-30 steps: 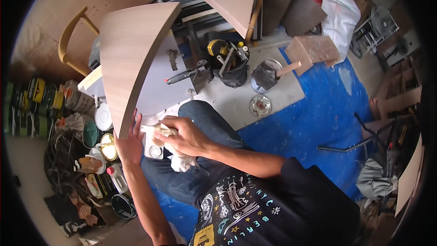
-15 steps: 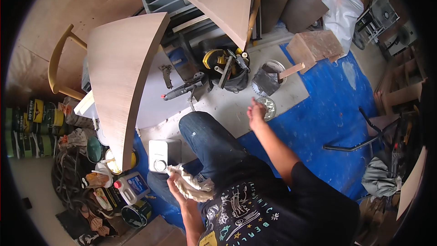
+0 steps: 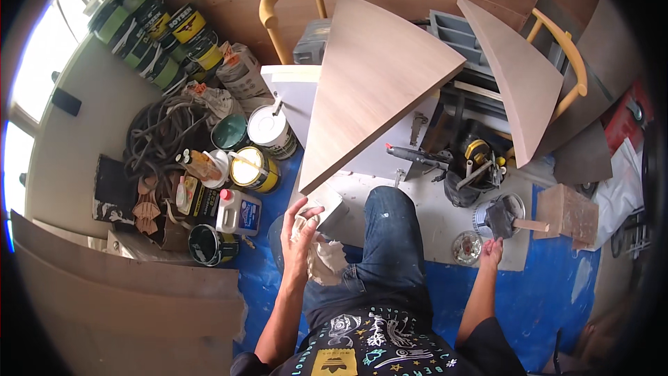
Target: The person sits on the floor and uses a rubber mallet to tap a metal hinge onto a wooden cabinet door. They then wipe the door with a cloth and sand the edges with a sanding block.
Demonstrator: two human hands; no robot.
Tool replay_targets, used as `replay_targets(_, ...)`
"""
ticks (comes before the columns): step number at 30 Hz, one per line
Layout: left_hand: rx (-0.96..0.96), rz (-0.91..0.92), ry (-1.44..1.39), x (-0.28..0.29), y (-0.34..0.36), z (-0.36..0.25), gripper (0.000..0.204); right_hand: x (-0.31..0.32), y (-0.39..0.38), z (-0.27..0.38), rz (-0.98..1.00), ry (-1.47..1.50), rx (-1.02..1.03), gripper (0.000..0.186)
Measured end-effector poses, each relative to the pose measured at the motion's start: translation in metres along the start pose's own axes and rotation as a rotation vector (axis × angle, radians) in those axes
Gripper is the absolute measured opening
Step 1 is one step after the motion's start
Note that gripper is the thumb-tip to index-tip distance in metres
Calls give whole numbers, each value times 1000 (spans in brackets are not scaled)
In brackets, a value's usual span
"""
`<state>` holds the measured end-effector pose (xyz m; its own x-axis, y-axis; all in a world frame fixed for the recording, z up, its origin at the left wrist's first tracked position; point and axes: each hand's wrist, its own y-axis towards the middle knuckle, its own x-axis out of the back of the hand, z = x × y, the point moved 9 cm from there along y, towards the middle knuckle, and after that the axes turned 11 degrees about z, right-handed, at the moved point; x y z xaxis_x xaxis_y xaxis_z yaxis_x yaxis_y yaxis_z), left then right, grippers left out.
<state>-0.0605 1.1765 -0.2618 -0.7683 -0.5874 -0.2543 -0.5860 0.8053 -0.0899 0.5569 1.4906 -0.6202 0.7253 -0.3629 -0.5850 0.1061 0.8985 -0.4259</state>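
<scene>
Two hands [image 3: 296, 242], one held cloth [image 3: 326, 264], two pale wedge-shaped panels [image 3: 386, 76], one glass dish [image 3: 466, 247]

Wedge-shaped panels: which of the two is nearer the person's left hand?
The left panel: its narrow lower end reaches almost to the left hand, whereas the other panel is farther right.

panel [image 3: 383, 83] ahead, gap between knee [image 3: 392, 205] and glass [image 3: 467, 246]

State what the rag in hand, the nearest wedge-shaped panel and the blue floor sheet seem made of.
The rag: likely cotton, matt off-white, judging by its soft folds. The panel: wood or wood-look veneer, smooth and matt; fine grain lines show. The blue sheet: probably plastic, smooth, evenly coloured, no weave visible.
</scene>
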Motion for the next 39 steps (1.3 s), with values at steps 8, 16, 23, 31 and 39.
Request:
replay_targets(8,-26,100,-68,-29,20,-40,77,-51,-89,69,124,12,243,31)
replay_targets(16,-105,101,-169,-41,45,-51,62,-390,-222,53,690,-676,22,27)
replay_targets(23,-155,-8,50,-34,42,-56,57,-784,-176,15,992,-1570,848,75)
replay_targets(31,-112,-30,369,-39,49,-71,52,-918,-102,-81,1123,-1814,866,62)
replay_targets(39,-46,-83,510,-24,43,-73,51,-905,-199,-122,1625,-1827,1009,54)
